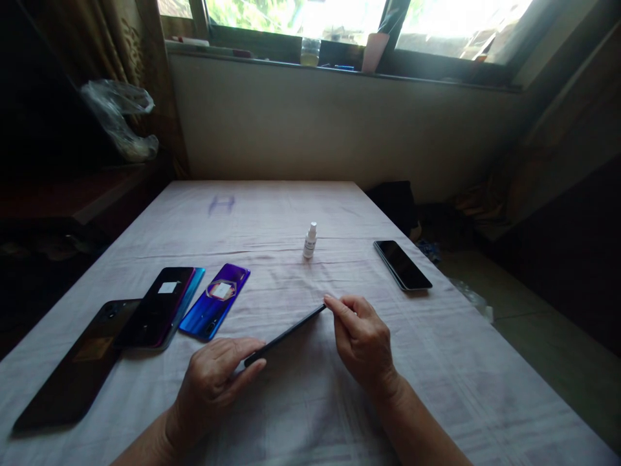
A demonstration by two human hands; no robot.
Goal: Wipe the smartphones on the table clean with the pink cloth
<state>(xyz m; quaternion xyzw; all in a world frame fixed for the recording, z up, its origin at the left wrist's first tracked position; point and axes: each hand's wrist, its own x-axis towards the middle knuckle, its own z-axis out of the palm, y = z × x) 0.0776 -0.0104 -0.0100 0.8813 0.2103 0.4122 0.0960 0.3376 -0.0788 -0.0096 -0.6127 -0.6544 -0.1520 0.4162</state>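
Note:
A thin dark smartphone (286, 334) is held edge-on above the cloth, tilted with its right end higher. My left hand (211, 375) grips its lower left end between thumb and fingers. At the upper right end, my right hand (361, 340) pinches the corner with thumb and forefinger. Both faces of the phone are hardly visible from this angle. Left of my hands lies a blue-purple phone (208, 314) with a pale sticker. Beyond the held phone stands a small white spray bottle (310, 241), upright with its cap on.
A black phone (402, 265) lies near the right edge of the cloth-covered table (272, 200). At the left, stacked dark phones (158, 304) overlap a larger dark phone (82, 362). A clear plastic bag (121, 120) sits beyond the table's left side. A windowed wall rises behind.

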